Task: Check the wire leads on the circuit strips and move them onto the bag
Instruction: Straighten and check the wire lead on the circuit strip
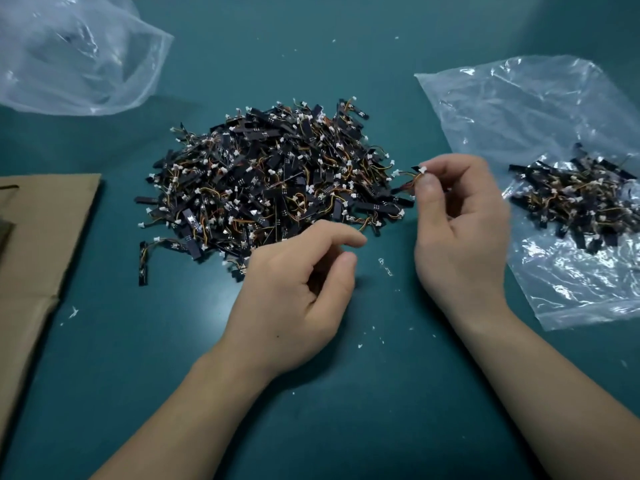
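Two bare hands meet over the teal table (346,393). The left hand (298,289) is loosely curled with nothing visible in it. The right hand (460,230) pinches one circuit strip (412,174) by its white connector. Each strip is a short black board with orange-yellow leads. One big heap (273,181) lies at the centre, and one smaller heap (581,202) rests on the flat clear bag (540,116) at right. A second, puffed bag (69,53) sits at the far left.

Electronics assembly workshop (green mat (346,64)): heaped circuit strips (277,178), plastic bag (540,109), cardboard (41,237).
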The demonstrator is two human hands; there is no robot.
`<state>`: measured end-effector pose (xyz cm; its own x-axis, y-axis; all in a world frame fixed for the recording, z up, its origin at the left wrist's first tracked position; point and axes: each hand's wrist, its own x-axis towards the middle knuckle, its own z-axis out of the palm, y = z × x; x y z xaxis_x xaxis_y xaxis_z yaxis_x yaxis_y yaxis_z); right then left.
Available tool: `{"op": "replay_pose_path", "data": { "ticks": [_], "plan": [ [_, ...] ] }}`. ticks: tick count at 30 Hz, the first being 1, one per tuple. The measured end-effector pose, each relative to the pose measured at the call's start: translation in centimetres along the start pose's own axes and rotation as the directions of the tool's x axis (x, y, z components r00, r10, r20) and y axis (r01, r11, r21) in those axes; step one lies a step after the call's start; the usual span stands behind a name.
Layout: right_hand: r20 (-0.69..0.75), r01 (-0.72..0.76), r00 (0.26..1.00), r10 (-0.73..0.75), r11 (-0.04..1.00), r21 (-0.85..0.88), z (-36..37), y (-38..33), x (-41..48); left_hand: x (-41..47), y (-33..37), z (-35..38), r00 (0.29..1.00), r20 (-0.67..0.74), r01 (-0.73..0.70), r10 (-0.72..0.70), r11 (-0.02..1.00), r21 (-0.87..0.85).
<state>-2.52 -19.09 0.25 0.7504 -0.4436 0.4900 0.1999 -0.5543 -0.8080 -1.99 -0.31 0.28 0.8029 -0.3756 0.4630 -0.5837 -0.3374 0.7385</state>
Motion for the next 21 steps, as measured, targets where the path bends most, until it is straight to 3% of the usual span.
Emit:
{"op": "replay_pose_path", "data": {
  "ticks": [5, 9, 13, 16, 21],
  "plan": [
    [0.099, 0.079, 0.992, -0.082, 0.996, 0.033, 0.2, -0.3, -1.2, 0.2, -0.2, -0.2, 0.995, -0.024, 0.091, -0.095, 0.989, -0.113],
    [0.145, 0.027, 0.989, -0.022, 0.999, -0.034, 1.0, -0.2, -1.4, 0.5, -0.3, -0.3, 0.984, -0.061, 0.158, -0.169, 0.976, -0.151],
    [0.185, -0.057, 0.981, 0.054, 0.998, 0.01, 0.8, -0.1, -1.1, 0.5, -0.1, -0.1, 0.996, -0.01, 0.093, -0.094, 0.993, -0.078],
    [0.293, 0.071, 0.954, -0.058, 0.997, -0.034, 1.0, -0.2, -1.5, 0.5, -0.2, -0.1, 0.997, -0.044, 0.061, -0.063, 0.998, -0.034],
    [0.394, 0.197, 0.897, -0.201, 0.979, 0.051, 0.6, -0.6, -2.1, 0.5, -0.6, -0.2, 0.995, -0.101, 0.026, -0.015, 0.993, 0.112]
  ]
}}
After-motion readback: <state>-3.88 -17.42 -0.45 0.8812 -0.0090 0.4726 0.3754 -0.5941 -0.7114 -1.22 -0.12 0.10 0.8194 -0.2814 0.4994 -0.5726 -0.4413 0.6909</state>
